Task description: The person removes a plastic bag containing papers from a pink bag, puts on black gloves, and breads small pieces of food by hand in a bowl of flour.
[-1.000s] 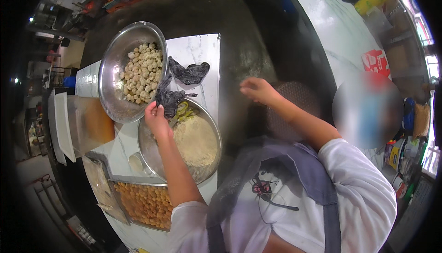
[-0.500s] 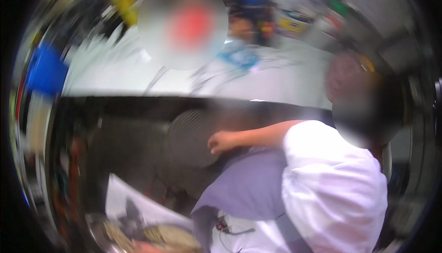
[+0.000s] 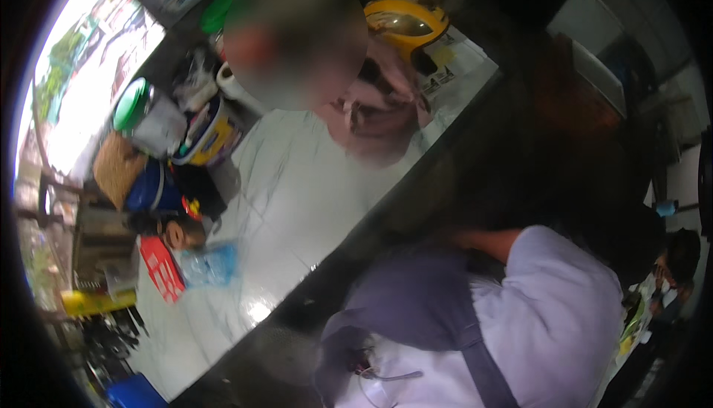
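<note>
My right forearm (image 3: 486, 242) reaches leftward from a white sleeve, across the top of my grey apron (image 3: 408, 289). The hand at its end is lost in shadow and blur, so neither its fingers nor anything in them can be made out. My left hand does not show. A small dark item with a cord hangs at the apron's front. Beyond the apron runs a white marbled counter (image 3: 290, 185). On it are a crumpled pink cloth (image 3: 379, 126), a clear bluish plastic bag (image 3: 212, 263) and a red-and-white packet (image 3: 161, 268).
A yellow helmet (image 3: 407, 20) sits at the counter's far end. Along its left side stand a green-lidded tub (image 3: 152, 122), a yellow-and-purple bucket (image 3: 212, 137) and a blue container (image 3: 152, 185). A blue object (image 3: 134, 392) is at lower left. Another person (image 3: 676, 267) appears at far right.
My view has swung to the right, so the counter now runs diagonally. My right hand, visible with curled fingers before, has drawn back into shadow. The white sheet at lower left has left the view.
</note>
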`<state>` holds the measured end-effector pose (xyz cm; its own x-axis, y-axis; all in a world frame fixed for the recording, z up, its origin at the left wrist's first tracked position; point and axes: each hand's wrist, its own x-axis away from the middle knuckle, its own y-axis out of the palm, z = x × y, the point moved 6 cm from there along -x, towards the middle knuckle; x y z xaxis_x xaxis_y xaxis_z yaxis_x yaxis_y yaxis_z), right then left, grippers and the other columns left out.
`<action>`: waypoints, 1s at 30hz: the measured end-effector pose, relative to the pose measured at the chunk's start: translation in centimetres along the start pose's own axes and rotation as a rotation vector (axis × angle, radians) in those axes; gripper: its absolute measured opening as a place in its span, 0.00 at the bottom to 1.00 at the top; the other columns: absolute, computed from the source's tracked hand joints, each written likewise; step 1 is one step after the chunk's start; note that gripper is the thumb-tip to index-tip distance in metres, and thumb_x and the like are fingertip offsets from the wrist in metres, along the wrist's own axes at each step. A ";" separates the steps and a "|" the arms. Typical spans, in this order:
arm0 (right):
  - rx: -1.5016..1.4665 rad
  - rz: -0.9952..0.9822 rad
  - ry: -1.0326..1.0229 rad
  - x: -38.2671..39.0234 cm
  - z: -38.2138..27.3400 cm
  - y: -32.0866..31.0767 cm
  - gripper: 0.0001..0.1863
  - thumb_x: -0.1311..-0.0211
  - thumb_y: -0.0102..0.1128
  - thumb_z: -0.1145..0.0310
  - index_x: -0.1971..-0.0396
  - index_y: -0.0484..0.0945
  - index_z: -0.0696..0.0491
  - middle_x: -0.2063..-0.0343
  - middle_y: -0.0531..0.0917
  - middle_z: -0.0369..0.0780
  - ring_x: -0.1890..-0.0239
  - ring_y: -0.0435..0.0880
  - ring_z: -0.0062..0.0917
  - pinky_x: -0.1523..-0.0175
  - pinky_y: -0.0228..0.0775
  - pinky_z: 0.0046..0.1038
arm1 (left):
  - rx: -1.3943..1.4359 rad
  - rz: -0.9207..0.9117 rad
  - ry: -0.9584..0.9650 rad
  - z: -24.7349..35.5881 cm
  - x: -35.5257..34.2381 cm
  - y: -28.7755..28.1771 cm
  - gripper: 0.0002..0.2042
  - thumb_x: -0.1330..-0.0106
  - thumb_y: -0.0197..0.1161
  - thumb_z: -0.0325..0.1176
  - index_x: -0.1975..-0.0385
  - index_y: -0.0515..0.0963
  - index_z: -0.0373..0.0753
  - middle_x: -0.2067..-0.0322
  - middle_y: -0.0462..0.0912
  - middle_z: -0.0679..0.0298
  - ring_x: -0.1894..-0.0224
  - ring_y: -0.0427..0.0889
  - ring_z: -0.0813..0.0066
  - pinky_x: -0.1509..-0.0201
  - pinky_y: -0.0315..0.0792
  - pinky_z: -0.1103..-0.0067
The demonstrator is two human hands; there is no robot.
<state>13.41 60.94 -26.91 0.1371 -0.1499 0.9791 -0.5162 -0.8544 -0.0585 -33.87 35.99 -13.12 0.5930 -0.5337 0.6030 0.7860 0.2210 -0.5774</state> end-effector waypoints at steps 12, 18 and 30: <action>-0.130 0.110 -0.871 14.7 -7.6 -4.6 0.34 0.37 0.35 0.42 0.37 0.55 0.47 0.35 0.55 0.41 0.34 0.52 0.32 0.33 0.46 0.36 | 0.064 -0.119 0.875 47.1 -10.5 -5.4 0.26 0.40 0.55 0.23 0.39 0.60 0.37 0.41 0.64 0.58 0.41 0.66 0.69 0.39 0.58 0.75; 0.699 0.650 0.045 16.8 1.7 -19.9 0.26 0.38 0.43 0.46 0.48 0.71 0.49 0.46 0.72 0.41 0.47 0.72 0.31 0.45 0.64 0.35 | -0.320 -0.109 1.668 62.8 -3.8 8.4 0.34 0.50 0.67 0.40 0.41 0.63 0.41 0.41 0.62 0.51 0.35 0.54 0.56 0.33 0.46 0.62; 0.706 0.782 -1.458 30.1 -38.5 -26.2 0.31 0.54 0.65 0.60 0.47 0.69 0.50 0.43 0.66 0.43 0.38 0.59 0.38 0.37 0.44 0.51 | -0.691 -0.028 1.110 54.7 -10.5 11.6 0.11 0.42 0.58 0.38 0.61 0.76 0.44 0.70 0.81 0.62 0.60 0.78 0.67 0.42 0.56 0.60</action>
<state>-1.47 97.99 11.60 0.8222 -0.5195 -0.2327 -0.4525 -0.3485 -0.8209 -21.41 88.86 3.93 -0.1429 -0.9890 0.0385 0.3469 -0.0865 -0.9339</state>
